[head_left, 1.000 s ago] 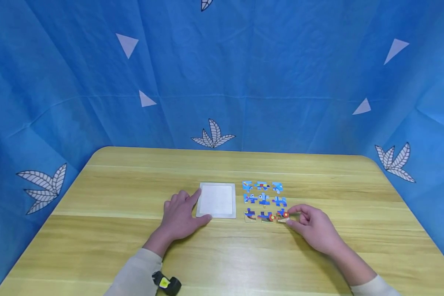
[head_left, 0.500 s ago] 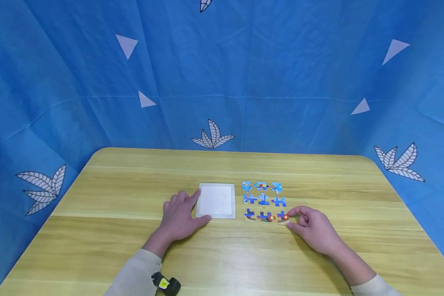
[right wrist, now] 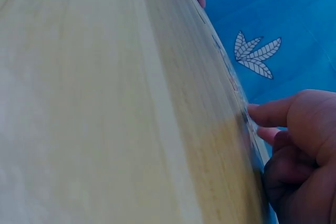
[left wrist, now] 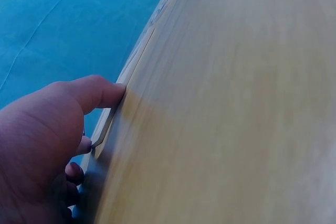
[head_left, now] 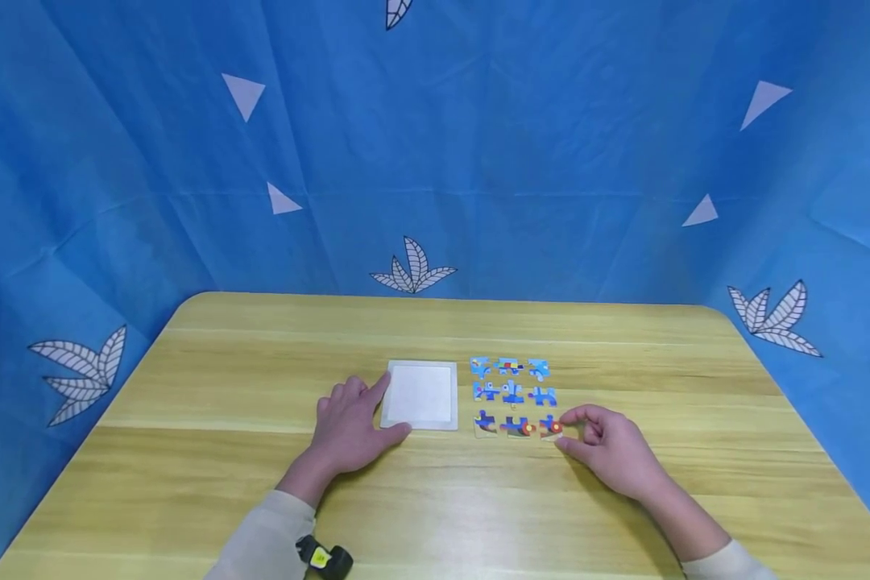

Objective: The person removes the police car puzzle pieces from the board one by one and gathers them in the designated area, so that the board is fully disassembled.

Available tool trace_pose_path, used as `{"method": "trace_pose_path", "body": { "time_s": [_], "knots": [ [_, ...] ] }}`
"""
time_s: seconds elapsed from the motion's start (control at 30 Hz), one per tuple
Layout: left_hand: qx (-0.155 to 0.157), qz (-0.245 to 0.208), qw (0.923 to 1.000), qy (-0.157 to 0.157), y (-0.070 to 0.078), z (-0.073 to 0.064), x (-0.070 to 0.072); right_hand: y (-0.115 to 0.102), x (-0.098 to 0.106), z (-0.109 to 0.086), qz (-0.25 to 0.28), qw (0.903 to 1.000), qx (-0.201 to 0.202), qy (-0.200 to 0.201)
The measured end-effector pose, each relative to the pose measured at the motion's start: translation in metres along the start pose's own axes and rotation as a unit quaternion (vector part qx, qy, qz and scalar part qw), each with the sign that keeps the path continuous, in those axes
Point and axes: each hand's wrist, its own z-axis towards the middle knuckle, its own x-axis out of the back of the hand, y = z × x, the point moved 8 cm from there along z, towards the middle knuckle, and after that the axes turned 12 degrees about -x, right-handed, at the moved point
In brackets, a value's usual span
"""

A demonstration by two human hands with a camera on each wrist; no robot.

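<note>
My right hand (head_left: 612, 447) pinches a jigsaw puzzle piece (head_left: 549, 429) with a red wheel, at the near right corner of a spread of loose pieces. Thumb and index finger are at its right side; the other fingers curl in. Several more puzzle pieces (head_left: 511, 392), mostly blue, lie in three rows, apart from one another. To their left lies a square puzzle tray (head_left: 455, 399) with a pale rim and bare white inside. My left hand (head_left: 351, 427) has its index finger on the tray's left edge and its thumb at the near edge, fingers spread. Both wrist views show pieces and tray edge-on.
The wooden table (head_left: 435, 499) has rounded far corners. Behind it hangs a blue cloth (head_left: 435, 145) with white leaf and triangle prints. A black strapped device (head_left: 326, 557) with a yellow label is on the left wrist.
The wheel piece has shifted slightly toward the person with my right hand, into line with the near row. My left hand stays at the tray. The head view has moved slightly.
</note>
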Motion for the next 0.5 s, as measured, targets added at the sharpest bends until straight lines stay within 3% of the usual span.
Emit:
{"method": "trace_pose_path", "body": {
  "time_s": [0.17, 0.5],
  "knots": [
    [0.001, -0.02, 0.9998, 0.009, -0.004, -0.002, -0.002, -0.002, 0.001, 0.0, 0.022, 0.9994, 0.015, 0.023],
    [0.038, -0.149, 0.9874, 0.037, -0.02, -0.014, 0.002, -0.018, 0.009, 0.003, -0.004, 0.9956, 0.037, 0.086]
  ]
}}
